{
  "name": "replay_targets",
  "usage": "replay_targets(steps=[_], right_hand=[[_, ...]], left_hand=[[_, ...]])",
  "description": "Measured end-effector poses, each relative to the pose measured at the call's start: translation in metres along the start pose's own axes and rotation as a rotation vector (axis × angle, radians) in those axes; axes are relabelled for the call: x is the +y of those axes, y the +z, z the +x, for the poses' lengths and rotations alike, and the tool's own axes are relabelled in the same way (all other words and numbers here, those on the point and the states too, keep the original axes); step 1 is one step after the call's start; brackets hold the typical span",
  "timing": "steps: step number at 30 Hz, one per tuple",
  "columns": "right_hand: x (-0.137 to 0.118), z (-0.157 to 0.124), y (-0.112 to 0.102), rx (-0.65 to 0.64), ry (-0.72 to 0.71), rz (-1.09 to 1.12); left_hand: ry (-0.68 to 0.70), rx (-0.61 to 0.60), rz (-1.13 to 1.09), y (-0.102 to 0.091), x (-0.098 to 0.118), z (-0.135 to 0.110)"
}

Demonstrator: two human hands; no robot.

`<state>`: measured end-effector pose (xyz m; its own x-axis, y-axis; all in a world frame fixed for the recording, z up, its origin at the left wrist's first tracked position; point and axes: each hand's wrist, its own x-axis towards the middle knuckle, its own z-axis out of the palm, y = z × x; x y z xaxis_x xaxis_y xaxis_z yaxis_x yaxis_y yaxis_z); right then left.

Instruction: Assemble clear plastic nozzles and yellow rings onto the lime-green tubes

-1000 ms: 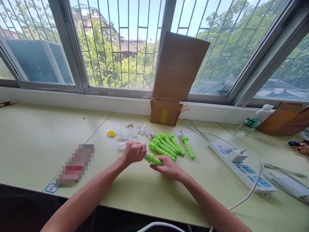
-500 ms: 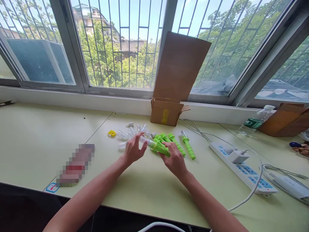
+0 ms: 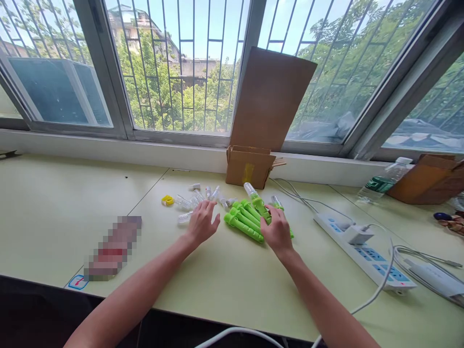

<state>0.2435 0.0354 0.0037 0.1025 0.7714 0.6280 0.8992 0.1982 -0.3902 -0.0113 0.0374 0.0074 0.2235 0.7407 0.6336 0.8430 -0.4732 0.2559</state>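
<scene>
My right hand [image 3: 278,231] is closed around a green plastic tube with a clear cap [image 3: 256,199], held tilted with its clear end pointing away from me. Beneath and left of it, several green threaded tubes [image 3: 243,228] lie side by side on the table. Partly hidden behind my right hand is another green tube with a clear tip [image 3: 277,201]. My left hand [image 3: 202,223] rests near the loose clear plastic caps [image 3: 183,202], its thumb and fingers apart, nothing in it. Yellow rings [image 3: 167,200] lie left of the caps.
A cardboard box [image 3: 250,166] stands by the window sill, a tall flap leaning up. To the right are a white power strip [image 3: 366,253] with cables, a plastic bottle [image 3: 384,181] and another cardboard box [image 3: 426,181]. A pixelated item [image 3: 114,249] lies on the left.
My right hand has moved right with the green tube, turning its clear end away from me. My left hand no longer meets that clear end and stays over the table by the caps.
</scene>
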Motion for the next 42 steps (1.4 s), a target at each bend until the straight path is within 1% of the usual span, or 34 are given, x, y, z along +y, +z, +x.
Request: replay_targets(steps=[3,6,10,15,20,24,28,35,42], right_hand=[[0.012,0.004,0.002,-0.026,0.040,-0.146],[0.023,0.008,0.003,-0.039,0.051,-0.253],[0.037,0.012,0.003,-0.058,0.074,-0.346],[0.046,0.014,0.003,-0.147,0.089,-0.422],[0.040,0.014,0.000,-0.282,0.174,-0.468],[0.029,0.015,-0.005,-0.341,0.260,-0.511],[0.024,0.016,-0.007,-0.386,0.284,-0.514],[0.024,0.015,-0.005,-0.391,0.262,-0.501],[0.024,0.012,0.001,-0.325,0.201,-0.461]], left_hand=[[-0.015,-0.060,0.061,0.003,-0.002,-0.001],[-0.030,-0.084,0.098,0.005,-0.003,-0.002],[-0.041,-0.105,0.131,0.007,-0.005,-0.004],[-0.051,-0.165,0.169,0.008,-0.005,-0.006],[-0.065,-0.239,0.194,0.007,-0.004,-0.007],[-0.081,-0.282,0.210,0.006,-0.003,-0.007],[-0.086,-0.297,0.209,0.005,-0.002,-0.006],[-0.074,-0.287,0.206,0.006,-0.003,-0.006],[-0.071,-0.281,0.195,0.007,-0.004,-0.007]])
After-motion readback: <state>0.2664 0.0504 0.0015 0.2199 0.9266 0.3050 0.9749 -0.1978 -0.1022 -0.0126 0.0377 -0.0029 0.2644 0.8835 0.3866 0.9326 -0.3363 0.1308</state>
